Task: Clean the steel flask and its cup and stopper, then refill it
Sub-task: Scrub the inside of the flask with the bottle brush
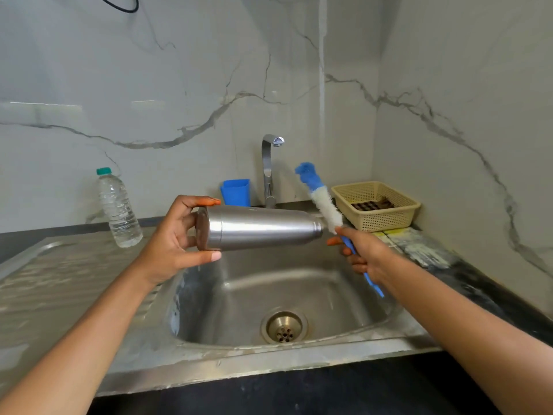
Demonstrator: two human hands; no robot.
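Bright, even light; soft glare on steel; wide-angle edge bending.

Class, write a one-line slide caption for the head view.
Over the sink, the left hand holds a steel flask on its side; the right hand grips a bottle brush beside its neck.

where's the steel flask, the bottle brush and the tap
steel flask (263, 227), head view, middle of its bare steel body
bottle brush (326, 209), head view, on the white bristles
tap (267, 166), head view, on the upright neck
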